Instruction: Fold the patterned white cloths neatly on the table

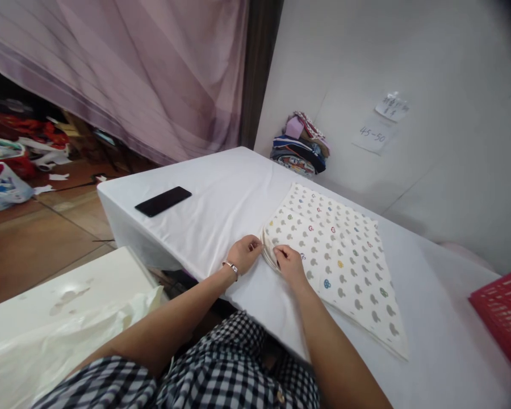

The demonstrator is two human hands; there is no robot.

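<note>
A cream folded cloth (336, 250) printed with grey mushroom shapes and a few coloured ones lies flat on the white-covered table (213, 187). At its near left corner the layered edges curl up. My left hand (244, 254), with a bracelet at the wrist, pinches those edges from the left. Just to the right, my right hand (290, 264) is closed with thumb and fingers together on the same corner. The exact fold between the fingertips is partly hidden.
A black phone (163, 201) lies at the table's left. Folded fabrics (300, 145) are stacked by the wall, below paper notes (375, 134). A red basket (502, 312) stands at the right edge. A white surface with plastic sheeting (89, 329) is at lower left.
</note>
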